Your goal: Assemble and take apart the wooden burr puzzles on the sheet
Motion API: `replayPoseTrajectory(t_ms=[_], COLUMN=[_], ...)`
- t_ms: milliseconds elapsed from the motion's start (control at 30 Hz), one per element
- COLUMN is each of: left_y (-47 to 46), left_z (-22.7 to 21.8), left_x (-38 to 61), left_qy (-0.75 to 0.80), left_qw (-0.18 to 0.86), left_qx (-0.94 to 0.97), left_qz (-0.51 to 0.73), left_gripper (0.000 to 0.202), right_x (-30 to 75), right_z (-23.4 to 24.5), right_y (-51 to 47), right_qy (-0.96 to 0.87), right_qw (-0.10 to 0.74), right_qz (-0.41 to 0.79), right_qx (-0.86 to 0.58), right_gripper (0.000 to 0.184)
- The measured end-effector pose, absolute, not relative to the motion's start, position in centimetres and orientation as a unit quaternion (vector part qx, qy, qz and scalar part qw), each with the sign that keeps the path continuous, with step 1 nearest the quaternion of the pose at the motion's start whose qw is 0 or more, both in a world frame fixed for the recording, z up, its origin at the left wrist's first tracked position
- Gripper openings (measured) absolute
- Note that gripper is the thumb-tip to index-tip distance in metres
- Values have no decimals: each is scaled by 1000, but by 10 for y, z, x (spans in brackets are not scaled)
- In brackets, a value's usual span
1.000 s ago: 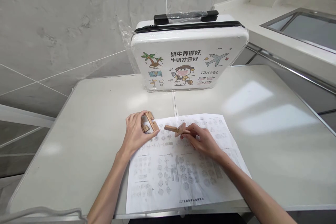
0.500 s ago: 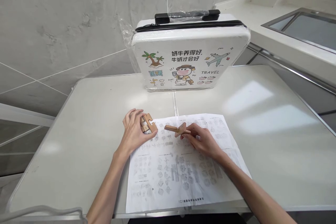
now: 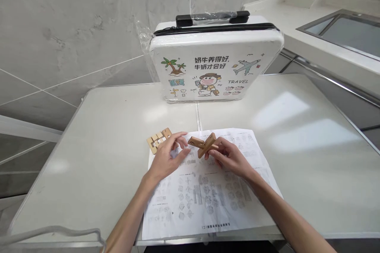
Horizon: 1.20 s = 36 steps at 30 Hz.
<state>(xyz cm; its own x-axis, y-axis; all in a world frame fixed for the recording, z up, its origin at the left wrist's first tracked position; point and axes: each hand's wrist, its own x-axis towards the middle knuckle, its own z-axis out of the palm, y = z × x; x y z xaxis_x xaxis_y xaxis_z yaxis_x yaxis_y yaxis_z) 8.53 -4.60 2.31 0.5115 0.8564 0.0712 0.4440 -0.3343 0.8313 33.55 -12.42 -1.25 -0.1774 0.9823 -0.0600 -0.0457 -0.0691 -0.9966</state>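
Wood pieces [image 3: 204, 145], tan and notched, crossed in right hand [image 3: 230, 159].

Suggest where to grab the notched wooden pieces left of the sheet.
Probably pinch the notched wooden pieces across their long edges, from above: they lie flat on the table, both edges free. The left hand is nearest; the right hand holds the crossed pieces.

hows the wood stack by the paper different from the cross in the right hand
The stack lies flat on the table; the cross is held over the paper in the right hand. The stack's pieces sit side by side; the cross's pieces interlock at an angle. Both are pale notched wood.
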Motion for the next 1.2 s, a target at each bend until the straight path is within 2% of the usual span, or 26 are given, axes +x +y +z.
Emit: replayPoseTrajectory(t_ms=[67, 233, 367, 533, 700, 967, 1200], left_y=[-53, -59, -58, -60, -61, -61, -61], left_z=[24, 24, 16, 7, 5, 1, 4], left_x=[97, 111, 110, 109, 107, 106, 105], left_qy=[413, 366, 342, 327, 326, 327, 328], left_qw=[476, 625, 683, 713, 723, 729, 727], left_qx=[734, 631, 587, 566, 556, 545, 546], left_qz=[255, 278, 268, 253, 250, 252, 257], left_gripper=[39, 35, 37, 39, 39, 36, 35], right_x=[337, 341, 345, 349, 349, 348, 348], right_z=[-14, -18, -19, -19, -19, -24, -23], right_y=[-125, -126, -126, -126, -126, -125, -124], right_qy=[-507, -513, -528, -527, -502, -444, -443], right_qw=[442, 429, 435, 400, 399, 444, 438], right_qz=[592, 588, 610, 673, 696, 701, 704], right_qx=[-443, -455, -399, -331, -323, -338, -342], right_gripper=[28, 31, 54, 67, 61, 44, 47])
